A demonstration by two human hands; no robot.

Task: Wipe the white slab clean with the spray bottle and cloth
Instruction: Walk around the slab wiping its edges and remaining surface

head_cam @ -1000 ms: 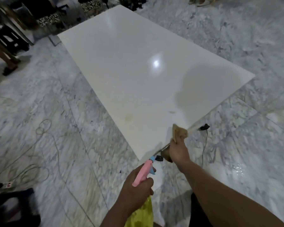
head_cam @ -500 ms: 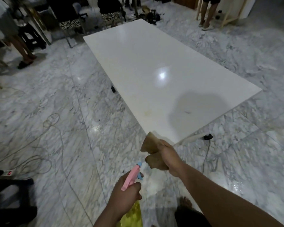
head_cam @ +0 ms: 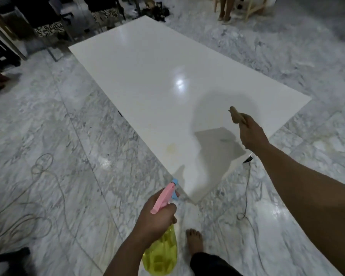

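Note:
A large white slab (head_cam: pixel 157 80) lies flat on the marble floor, stretching away from me; a faint yellowish stain (head_cam: pixel 171 147) marks it near its left edge. My left hand (head_cam: pixel 156 214) grips a spray bottle (head_cam: pixel 161 253) with a yellow body and pink trigger head, its blue nozzle just short of the slab's near corner. My right hand (head_cam: pixel 251 134) is raised over the slab's near right part, closed around a bunched tan cloth (head_cam: pixel 236 116) that is off the surface.
Loose cables (head_cam: pixel 38 176) loop on the floor at left, and a black cord (head_cam: pixel 247 188) runs by the slab's near right edge. My bare foot (head_cam: pixel 194 242) stands near the corner. Chairs (head_cam: pixel 48 26) and a person's legs (head_cam: pixel 224 8) are beyond the far end.
My right hand with the cloth has swung from the near corner up and rightward, over the slab. The view has shifted, so the slab's near corner sits closer to me. The left hand keeps holding the bottle.

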